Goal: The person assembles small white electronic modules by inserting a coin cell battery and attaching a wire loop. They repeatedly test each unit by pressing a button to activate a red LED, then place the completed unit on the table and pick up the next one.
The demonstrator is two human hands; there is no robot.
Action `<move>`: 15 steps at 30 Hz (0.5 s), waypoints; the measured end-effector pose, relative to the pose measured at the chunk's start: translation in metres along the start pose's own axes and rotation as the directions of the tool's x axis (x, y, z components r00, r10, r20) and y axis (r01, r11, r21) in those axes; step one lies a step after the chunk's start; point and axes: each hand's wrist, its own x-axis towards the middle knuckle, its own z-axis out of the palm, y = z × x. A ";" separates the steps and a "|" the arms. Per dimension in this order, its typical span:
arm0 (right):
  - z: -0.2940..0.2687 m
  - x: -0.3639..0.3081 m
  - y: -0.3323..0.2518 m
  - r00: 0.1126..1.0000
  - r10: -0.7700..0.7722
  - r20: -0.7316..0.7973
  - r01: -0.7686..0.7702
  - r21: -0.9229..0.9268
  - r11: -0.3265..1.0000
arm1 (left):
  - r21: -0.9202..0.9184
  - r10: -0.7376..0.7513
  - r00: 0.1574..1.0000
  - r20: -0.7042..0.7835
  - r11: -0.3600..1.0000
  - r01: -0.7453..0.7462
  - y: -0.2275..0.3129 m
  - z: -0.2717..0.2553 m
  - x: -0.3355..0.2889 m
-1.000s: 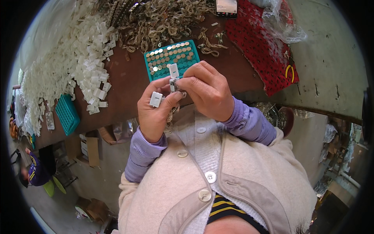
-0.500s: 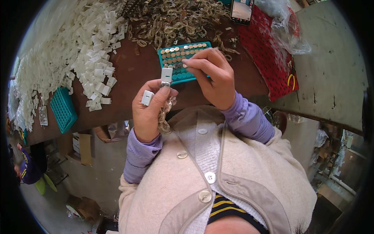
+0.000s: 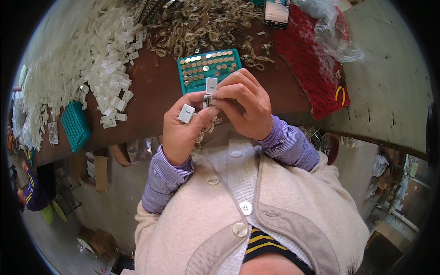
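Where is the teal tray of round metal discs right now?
Head view, upper centre: the teal tray lies on the brown table, just beyond both hands, beside the tangled metal pieces.

**Small white piece being held over the brown worktop**

A small white plastic piece (image 3: pixel 211 85) is being pinched between the fingertips of the left hand (image 3: pixel 185 128) and the right hand (image 3: pixel 243 104), which are being pressed together just above the near edge of the brown table (image 3: pixel 151 98). A second white piece (image 3: pixel 186 113) is being kept against the left hand's fingers. A teal tray (image 3: pixel 208 68) filled with round metal discs is being shown just beyond the hands. A heap of white plastic parts (image 3: pixel 78 68) is being spread across the table's left side, beside another teal tray (image 3: pixel 75 124). Tangled metal clips (image 3: pixel 197 23) are being piled at the far edge, and a red mesh bag (image 3: pixel 316 68) is being laid to the right.
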 end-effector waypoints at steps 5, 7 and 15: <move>-0.011 -0.009 -0.008 0.976 0.217 -0.034 -0.209 0.152 0.966 | 0.138 0.048 0.999 0.017 0.989 -0.050 0.005 0.010 -0.003; -0.010 -0.011 -0.010 0.976 0.216 -0.039 -0.211 0.110 0.971 | 0.133 0.061 0.998 0.007 0.989 -0.061 0.004 0.012 -0.002; 0.001 -0.006 -0.017 0.988 0.134 0.073 -0.138 0.062 0.988 | 0.007 0.063 0.998 -0.021 0.998 -0.063 -0.005 -0.008 0.002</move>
